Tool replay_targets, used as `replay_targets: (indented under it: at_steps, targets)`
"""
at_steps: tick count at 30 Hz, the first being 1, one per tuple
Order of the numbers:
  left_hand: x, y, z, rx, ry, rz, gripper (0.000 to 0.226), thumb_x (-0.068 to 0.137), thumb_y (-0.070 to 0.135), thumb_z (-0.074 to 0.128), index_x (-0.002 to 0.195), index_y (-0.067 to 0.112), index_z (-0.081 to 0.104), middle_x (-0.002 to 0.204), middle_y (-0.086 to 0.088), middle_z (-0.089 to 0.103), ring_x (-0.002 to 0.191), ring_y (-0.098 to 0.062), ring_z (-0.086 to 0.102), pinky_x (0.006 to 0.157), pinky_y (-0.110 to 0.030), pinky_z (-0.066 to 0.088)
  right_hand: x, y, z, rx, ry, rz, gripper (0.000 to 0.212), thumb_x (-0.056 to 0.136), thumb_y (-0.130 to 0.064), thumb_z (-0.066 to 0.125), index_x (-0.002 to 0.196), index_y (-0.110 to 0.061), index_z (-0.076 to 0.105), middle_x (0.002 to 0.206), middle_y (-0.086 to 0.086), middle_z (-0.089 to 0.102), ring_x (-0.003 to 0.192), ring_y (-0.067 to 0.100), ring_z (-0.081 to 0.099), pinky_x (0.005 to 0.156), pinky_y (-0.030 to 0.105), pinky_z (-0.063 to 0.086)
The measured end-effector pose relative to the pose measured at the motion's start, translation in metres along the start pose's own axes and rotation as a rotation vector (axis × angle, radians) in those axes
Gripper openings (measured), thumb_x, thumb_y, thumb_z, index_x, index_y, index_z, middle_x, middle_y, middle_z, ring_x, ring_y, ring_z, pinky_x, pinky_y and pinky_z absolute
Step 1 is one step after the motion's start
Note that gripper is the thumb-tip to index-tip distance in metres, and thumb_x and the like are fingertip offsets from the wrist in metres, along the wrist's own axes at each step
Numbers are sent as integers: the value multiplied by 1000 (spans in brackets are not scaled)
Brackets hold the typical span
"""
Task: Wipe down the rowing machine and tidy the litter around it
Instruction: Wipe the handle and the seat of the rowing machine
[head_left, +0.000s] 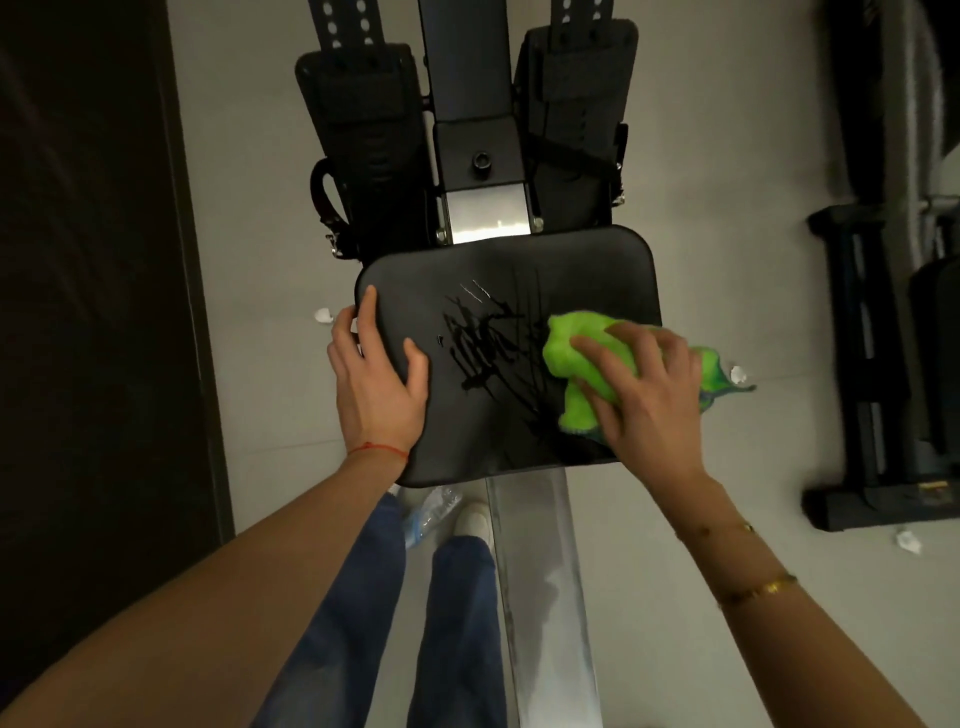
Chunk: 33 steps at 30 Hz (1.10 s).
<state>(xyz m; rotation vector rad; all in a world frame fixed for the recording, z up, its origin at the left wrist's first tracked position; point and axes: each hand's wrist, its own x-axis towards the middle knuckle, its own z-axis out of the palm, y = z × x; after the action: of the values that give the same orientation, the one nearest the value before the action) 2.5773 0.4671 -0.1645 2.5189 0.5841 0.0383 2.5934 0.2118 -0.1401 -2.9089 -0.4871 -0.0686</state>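
Observation:
The rowing machine's black padded seat (561, 270) sits on a silver rail (540, 571), with wet streaks across its middle. My right hand (644, 384) presses a bunched bright green cloth (576, 358) onto the seat's right half, fingers curled over it. My left hand (376, 379) holds the seat's left edge, thumb on top and fingers wrapped round the side. Ahead of the seat are the black footrests (363, 130) with straps. Crumpled white paper scraps lie on the floor at the left (323, 315), the right (737, 372) and the lower right (908, 540).
A clear plastic bottle (434, 512) lies on the floor by my feet, under the seat's near edge. A dark wall or panel (93, 312) runs along the left. Black gym equipment with a stand (878, 364) fills the right side. The floor is pale grey.

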Motion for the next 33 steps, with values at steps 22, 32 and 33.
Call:
replay_targets:
  at_steps: [22,32,33]
  targets:
    - [1,-1,-1,-22,1,9,61,95,31,46,150,23,22,145,-10,32,129,-22,38,97,-30,46,99,-1,12,-32,35,168,40,83,-29,64,122,-34,58,126,5,53,105,31,47,80,38,37]
    - [1,-2,-1,-12,-2,8,61,95,33,45,150,23,21,145,-10,32,129,-22,39,95,-30,49,12,-4,3,32,-55,-44,39,84,-30,67,123,-31,63,124,6,56,103,34,49,79,40,38]
    - [0,-2,0,-13,-1,8,61,95,32,45,150,23,21,145,-10,32,129,-22,39,96,-31,48,35,0,5,18,-43,-45,38,85,-33,65,123,-32,62,124,6,56,102,34,49,78,39,37]
